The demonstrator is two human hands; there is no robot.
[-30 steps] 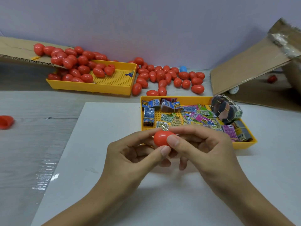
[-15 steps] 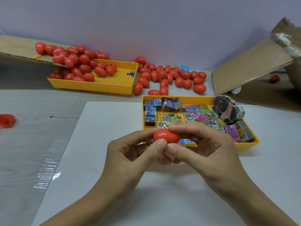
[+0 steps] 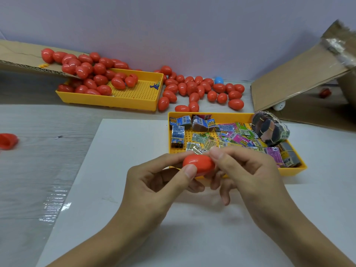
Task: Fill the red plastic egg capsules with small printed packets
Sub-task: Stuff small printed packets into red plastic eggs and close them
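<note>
Both hands hold one red egg capsule (image 3: 200,163) just in front of the near yellow tray (image 3: 294,171). My left hand (image 3: 154,187) grips the capsule's left end between thumb and forefinger. My right hand (image 3: 248,174) pinches its right end with curled fingers. The capsule looks closed; its inside is hidden. Small printed packets (image 3: 229,136) lie scattered in that tray, with a rubber-banded bundle of packets (image 3: 270,130) at its far right corner.
A second yellow tray (image 3: 134,97) at the back left holds several red eggs, fed from a cardboard flap (image 3: 21,58). Loose red eggs (image 3: 202,89) and one blue egg (image 3: 218,80) lie behind. A red capsule half (image 3: 7,140) sits far left. A cardboard box (image 3: 300,78) stands right.
The capsule has turned in my fingers and sits lengthwise between both hands, slightly further forward. The right thumb has moved off its front.
</note>
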